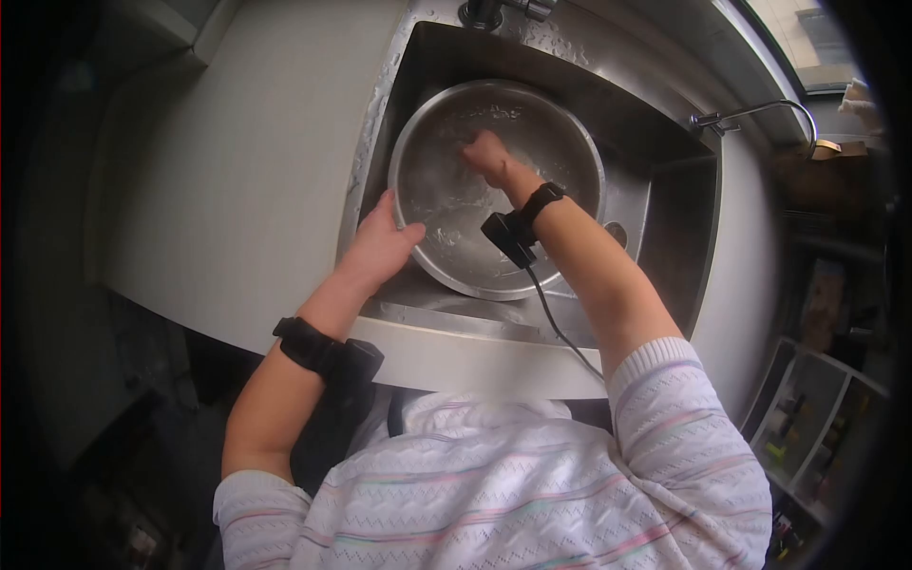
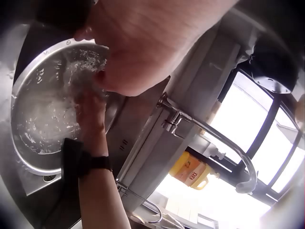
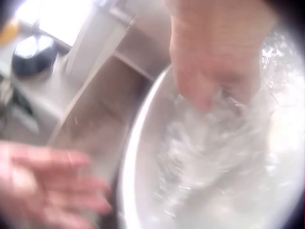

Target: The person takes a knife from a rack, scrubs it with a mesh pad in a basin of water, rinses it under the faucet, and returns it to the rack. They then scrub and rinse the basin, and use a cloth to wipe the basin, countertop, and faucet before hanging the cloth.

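A large round metal basin (image 1: 432,271) holding stirred, rippling water sits in the sink. The right hand (image 1: 486,158) is down in the basin at the water; in the right wrist view the fingertips of this hand (image 3: 217,71) are lost in blurred water, and whether they hold anything cannot be seen. At the basin's left side is the left hand (image 1: 382,245), thumb near the rim. The right wrist view shows the left hand (image 3: 52,186) with fingers extended outside the basin, a gap between them and the rim.
The metal sink (image 1: 679,204) surrounds the basin, with a faucet (image 1: 483,13) at its far edge and a thin curved tap (image 1: 774,106) at right. A pale counter (image 1: 237,142) lies at left. Beyond the sink stands a yellow bottle (image 2: 189,170) by the window.
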Demonstrator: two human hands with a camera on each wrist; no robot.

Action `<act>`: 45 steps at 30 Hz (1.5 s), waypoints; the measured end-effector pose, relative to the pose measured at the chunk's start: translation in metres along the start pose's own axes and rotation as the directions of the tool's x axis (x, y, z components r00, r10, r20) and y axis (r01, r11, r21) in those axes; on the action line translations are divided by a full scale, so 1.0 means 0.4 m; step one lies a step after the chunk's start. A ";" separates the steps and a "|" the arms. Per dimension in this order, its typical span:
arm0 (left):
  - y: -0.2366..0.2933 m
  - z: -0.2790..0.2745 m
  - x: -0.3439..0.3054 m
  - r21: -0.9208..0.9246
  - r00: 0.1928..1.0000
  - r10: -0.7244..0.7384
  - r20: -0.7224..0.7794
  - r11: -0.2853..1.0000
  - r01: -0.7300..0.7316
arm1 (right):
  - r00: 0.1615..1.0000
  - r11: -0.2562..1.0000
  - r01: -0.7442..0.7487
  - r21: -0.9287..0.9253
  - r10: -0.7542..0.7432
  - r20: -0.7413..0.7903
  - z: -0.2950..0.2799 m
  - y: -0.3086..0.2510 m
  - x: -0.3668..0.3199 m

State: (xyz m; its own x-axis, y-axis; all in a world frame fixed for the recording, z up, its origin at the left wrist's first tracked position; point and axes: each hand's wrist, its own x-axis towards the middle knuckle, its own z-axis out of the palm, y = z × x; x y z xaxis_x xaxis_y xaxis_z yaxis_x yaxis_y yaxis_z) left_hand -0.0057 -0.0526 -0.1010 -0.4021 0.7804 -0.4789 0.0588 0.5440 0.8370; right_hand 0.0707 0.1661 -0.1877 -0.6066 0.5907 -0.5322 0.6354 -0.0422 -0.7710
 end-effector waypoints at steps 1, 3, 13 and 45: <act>0.019 0.002 -0.012 0.004 1.000 -0.006 0.005 1.000 0.006 | 1.000 0.995 -0.024 0.099 0.024 -0.006 0.040 -0.031 0.005; 0.076 0.007 -0.044 -0.257 0.904 -0.425 -0.035 0.879 0.403 | 0.999 0.978 -0.052 0.200 0.054 -0.005 0.081 -0.081 -0.012; 0.020 0.020 0.047 -0.688 0.919 -0.390 0.053 0.653 0.316 | 0.680 0.982 0.114 -0.150 0.033 0.732 0.037 -0.080 -0.376; -0.004 0.015 0.055 -0.334 0.899 -0.408 0.157 0.835 0.437 | 0.727 0.212 0.658 -0.723 0.074 0.683 -0.041 0.098 -0.261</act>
State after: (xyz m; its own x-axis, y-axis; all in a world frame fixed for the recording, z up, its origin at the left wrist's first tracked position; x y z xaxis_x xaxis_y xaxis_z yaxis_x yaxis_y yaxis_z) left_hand -0.0091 -0.0347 -0.1145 -0.2418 0.5287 -0.8136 -0.4321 0.6921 0.5782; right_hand 0.1669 0.1159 -0.1566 -0.7200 -0.1241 -0.6828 0.0812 0.9620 -0.2605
